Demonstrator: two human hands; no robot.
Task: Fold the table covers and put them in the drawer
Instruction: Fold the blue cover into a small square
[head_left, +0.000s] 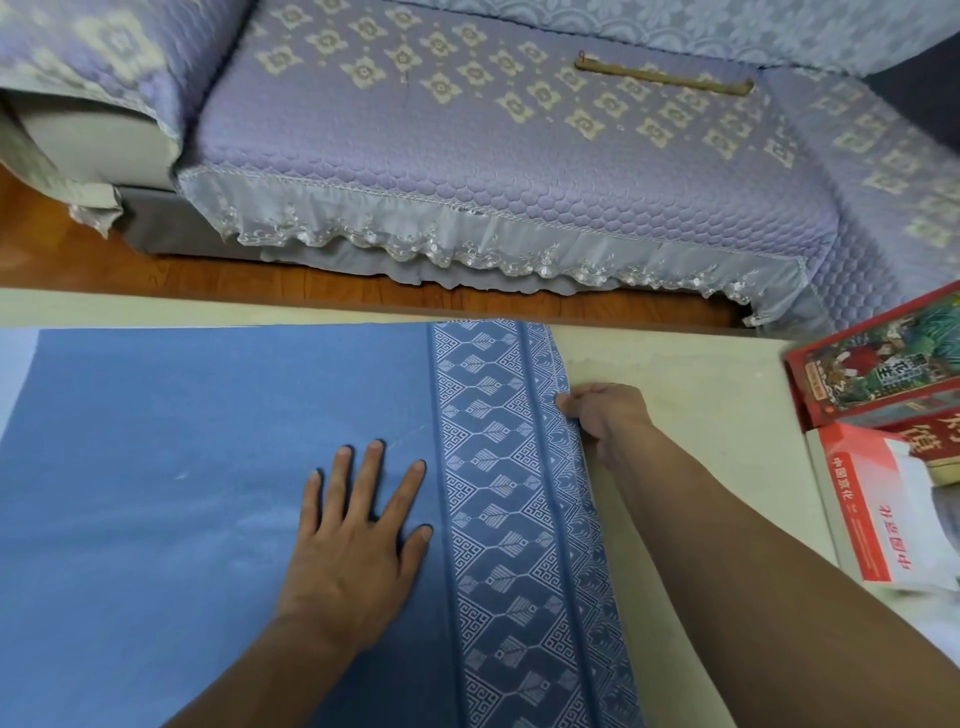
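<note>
One blue table cover (208, 467), soft, light and limp, spread across the cream surface (675, 374) at lower left of frame. Left hand (358, 540) pressed flat, fingers straight; right hand (602, 415) pinching the patterned border edge, likely the best hold. Two red boxes (878, 364) at right.

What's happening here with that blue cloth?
A person is working on a blue table cover spread on a pale table. Their left hand presses flat on the plain blue part, while the right hand pinches the patterned border's edge, seemingly ready to fold it over. Red boxes sit on the right; a covered sofa stands beyond.
</note>
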